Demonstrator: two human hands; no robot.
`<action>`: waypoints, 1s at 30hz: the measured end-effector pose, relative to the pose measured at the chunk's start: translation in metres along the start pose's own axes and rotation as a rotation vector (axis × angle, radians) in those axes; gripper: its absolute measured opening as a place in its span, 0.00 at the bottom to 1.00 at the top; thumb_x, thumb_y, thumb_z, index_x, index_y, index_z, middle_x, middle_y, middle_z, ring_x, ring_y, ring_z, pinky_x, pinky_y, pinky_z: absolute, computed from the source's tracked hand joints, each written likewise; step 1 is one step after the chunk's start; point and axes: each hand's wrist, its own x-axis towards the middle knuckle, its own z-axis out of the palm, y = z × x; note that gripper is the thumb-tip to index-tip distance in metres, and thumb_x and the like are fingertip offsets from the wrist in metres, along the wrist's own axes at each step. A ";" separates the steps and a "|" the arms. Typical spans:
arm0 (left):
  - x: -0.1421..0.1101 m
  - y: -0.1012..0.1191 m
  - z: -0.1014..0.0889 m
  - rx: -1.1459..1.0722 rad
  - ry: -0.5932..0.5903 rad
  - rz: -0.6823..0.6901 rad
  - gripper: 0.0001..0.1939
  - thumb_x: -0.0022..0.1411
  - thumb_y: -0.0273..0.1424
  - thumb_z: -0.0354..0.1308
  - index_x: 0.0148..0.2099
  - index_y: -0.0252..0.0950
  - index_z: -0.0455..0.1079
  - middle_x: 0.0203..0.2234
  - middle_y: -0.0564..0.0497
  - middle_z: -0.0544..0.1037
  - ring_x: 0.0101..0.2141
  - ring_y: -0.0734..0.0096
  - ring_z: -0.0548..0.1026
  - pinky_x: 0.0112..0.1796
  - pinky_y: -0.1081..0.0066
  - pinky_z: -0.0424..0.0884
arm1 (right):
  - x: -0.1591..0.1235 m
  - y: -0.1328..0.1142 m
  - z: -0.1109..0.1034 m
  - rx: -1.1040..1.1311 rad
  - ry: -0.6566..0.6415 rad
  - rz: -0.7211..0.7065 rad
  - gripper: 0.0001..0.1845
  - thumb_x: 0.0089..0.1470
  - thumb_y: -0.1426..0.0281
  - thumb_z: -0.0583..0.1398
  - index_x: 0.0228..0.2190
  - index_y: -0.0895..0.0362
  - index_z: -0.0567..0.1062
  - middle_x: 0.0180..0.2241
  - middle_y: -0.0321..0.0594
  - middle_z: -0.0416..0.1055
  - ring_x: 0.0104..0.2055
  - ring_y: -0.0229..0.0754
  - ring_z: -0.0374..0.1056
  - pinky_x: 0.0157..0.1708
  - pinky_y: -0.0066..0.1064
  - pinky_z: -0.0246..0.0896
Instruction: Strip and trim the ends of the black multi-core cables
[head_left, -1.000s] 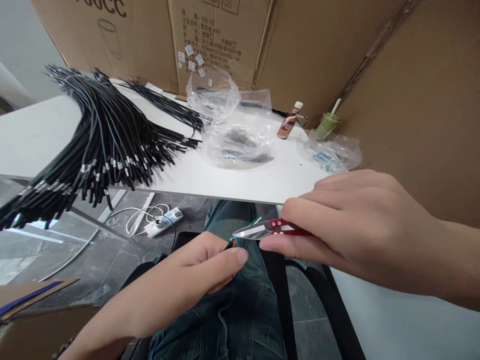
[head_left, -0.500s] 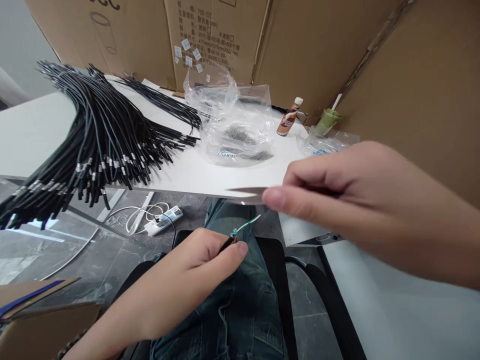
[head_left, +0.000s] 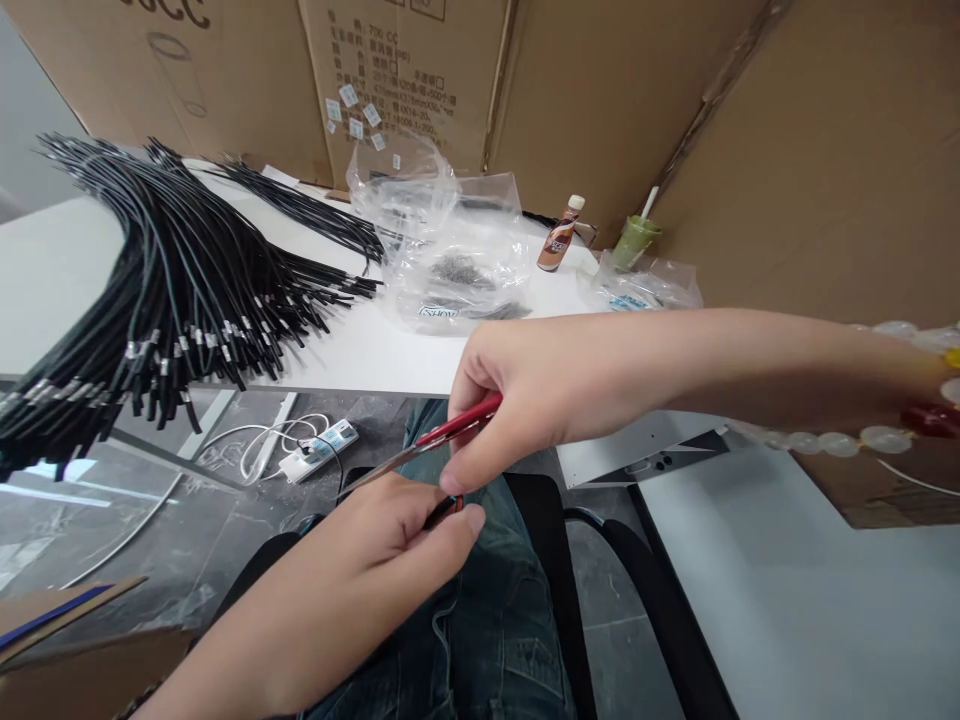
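Pinching a black cable [head_left: 437,513] between thumb and fingers of the left hand [head_left: 397,545], right above the jeans [head_left: 517,610]. Can make out a bit of orange wire [head_left: 459,503] at the cable's end. Gripping red-handled snips [head_left: 459,422] in the right hand [head_left: 517,400], blades pointing down-left over the back of the left one. Also holding the right thumb right by the cable tip, but can't tell whether pinching any wire there. Can spot a fat pile of black cables [head_left: 187,260] on the left of the white bench [head_left: 375,370], clear plastic bags [head_left: 465,285] mid-bench, plus a brown bottle [head_left: 556,243] and a green cup [head_left: 635,240] further right, near cardboard boxes [head_left: 600,90]. Noticing a white power strip [head_left: 319,452] on the floor [head_left: 611,620] too.
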 end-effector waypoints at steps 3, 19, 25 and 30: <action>0.001 0.003 0.000 0.046 -0.013 0.000 0.22 0.64 0.45 0.43 0.23 0.38 0.55 0.21 0.56 0.63 0.25 0.72 0.63 0.26 0.72 0.58 | 0.005 0.004 -0.004 0.055 -0.116 -0.054 0.21 0.51 0.66 0.61 0.12 0.58 0.64 0.12 0.26 0.47 0.17 0.28 0.44 0.17 0.28 0.37; 0.003 0.000 0.009 0.147 0.407 0.342 0.16 0.67 0.32 0.42 0.24 0.38 0.55 0.16 0.60 0.57 0.18 0.78 0.55 0.21 0.75 0.54 | 0.001 0.029 0.048 1.205 -0.056 -0.198 0.06 0.47 0.75 0.65 0.24 0.59 0.72 0.24 0.30 0.65 0.24 0.28 0.53 0.22 0.20 0.48; 0.004 -0.002 0.003 0.162 0.506 0.249 0.18 0.66 0.34 0.42 0.22 0.39 0.52 0.14 0.59 0.58 0.17 0.77 0.55 0.19 0.75 0.53 | 0.003 0.018 0.086 1.200 0.556 -0.312 0.10 0.40 0.74 0.69 0.26 0.55 0.73 0.26 0.32 0.71 0.28 0.34 0.66 0.32 0.25 0.65; 0.008 -0.007 0.003 0.236 0.486 0.269 0.18 0.63 0.34 0.44 0.20 0.38 0.55 0.16 0.56 0.65 0.18 0.76 0.61 0.21 0.73 0.52 | 0.005 0.010 0.110 0.713 1.050 -0.563 0.09 0.46 0.74 0.66 0.32 0.53 0.76 0.29 0.34 0.76 0.27 0.35 0.69 0.26 0.26 0.65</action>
